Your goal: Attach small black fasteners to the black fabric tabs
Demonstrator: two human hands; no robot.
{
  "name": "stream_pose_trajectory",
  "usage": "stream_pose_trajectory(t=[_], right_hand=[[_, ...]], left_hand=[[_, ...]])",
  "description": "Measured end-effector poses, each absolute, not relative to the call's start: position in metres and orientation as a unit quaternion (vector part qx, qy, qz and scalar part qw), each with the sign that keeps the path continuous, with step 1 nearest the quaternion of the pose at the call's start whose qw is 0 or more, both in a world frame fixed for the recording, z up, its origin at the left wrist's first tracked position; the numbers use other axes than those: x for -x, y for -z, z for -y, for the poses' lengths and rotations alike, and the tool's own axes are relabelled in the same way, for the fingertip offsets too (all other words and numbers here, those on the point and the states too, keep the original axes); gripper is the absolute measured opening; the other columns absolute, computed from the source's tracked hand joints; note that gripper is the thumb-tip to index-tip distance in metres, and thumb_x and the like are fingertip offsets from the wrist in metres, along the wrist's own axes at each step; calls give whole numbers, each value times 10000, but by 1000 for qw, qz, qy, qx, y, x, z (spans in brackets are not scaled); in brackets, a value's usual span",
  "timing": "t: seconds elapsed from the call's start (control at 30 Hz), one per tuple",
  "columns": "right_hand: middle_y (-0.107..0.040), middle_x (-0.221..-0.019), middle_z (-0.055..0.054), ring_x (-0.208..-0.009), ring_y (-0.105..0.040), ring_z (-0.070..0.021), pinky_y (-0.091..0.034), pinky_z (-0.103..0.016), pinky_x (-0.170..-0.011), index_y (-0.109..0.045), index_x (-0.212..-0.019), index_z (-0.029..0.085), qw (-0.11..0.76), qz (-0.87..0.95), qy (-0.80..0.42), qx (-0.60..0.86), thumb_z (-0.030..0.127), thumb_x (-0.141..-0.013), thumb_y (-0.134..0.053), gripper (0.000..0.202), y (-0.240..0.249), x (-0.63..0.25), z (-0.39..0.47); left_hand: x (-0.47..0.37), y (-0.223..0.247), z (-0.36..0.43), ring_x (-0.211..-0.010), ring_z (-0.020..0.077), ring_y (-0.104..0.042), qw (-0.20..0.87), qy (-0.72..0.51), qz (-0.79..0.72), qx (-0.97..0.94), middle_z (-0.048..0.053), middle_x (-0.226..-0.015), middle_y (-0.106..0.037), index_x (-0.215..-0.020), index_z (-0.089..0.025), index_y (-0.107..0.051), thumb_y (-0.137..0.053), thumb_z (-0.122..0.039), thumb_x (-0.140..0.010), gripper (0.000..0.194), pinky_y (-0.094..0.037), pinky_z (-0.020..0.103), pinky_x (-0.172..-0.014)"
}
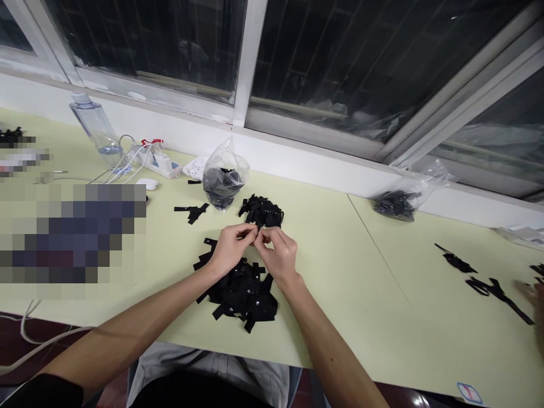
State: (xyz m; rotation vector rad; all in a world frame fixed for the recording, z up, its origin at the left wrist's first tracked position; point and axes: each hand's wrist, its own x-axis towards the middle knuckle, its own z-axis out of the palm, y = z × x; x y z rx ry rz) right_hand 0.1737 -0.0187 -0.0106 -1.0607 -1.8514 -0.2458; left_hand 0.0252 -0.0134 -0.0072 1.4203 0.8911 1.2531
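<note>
My left hand (233, 245) and my right hand (279, 253) meet above the table, their fingertips pinched together. Between them is a small dark thing, mostly hidden by the fingers. Under and in front of the hands lies a large heap of black fabric pieces (242, 294), some with small white marks. Just beyond the fingertips sits a smaller pile of black pieces (262, 211). A clear plastic bag with black items (224, 180) stands behind, and a few loose black strips (193, 212) lie left of it.
On the left are a clear bottle (97, 129), a power strip with cables (164, 164) and a blurred-out object (72, 232). Another bag of black items (396, 204) and black straps (497, 294) lie to the right. Part of another person's hand (539, 300) shows at the right edge.
</note>
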Motion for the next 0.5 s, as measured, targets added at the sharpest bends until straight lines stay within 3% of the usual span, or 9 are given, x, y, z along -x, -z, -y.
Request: stream_pose_trajectory(t=[0.2,0.3,0.4,0.5], right_hand=[[-623,-725,-9,-610,-567,-132,-501,-278,-610,-621,-822,209,494,742,-35,452,173,-876,-577,78,2,-186,20],[-629,-724,-12,-611,-572,-146,-500,-295,-622,-644,-841,211,476,730,-63,487,205,-882,-567,87,-1,-202,15],[-643,-715,-8,-582,-559,-141,-479,-287,-601,-666,-836,208,393,769,-95,495,203,-871,-574,99,2,-221,7],[-639,-698,3,-558,-540,-130,-446,-275,-585,-690,-810,207,305,811,-106,488,190,-859,-580,122,6,-233,2]], left_hand=[[-22,12,6,-804,198,-684,488,-488,-397,-604,56,-912,-763,-988,-169,-781,-644,-369,-864,273,-538,280,-714],[-17,13,-2,-858,226,-704,471,-471,-407,-625,63,-956,-773,-966,-186,-793,-689,-380,-831,258,-555,313,-759],[-13,14,-7,-890,243,-713,437,-416,-409,-685,53,-953,-776,-928,-223,-803,-702,-371,-823,208,-559,339,-795],[-14,15,-9,-780,220,-708,403,-367,-394,-740,34,-864,-775,-874,-251,-805,-719,-323,-808,130,-552,319,-718]])
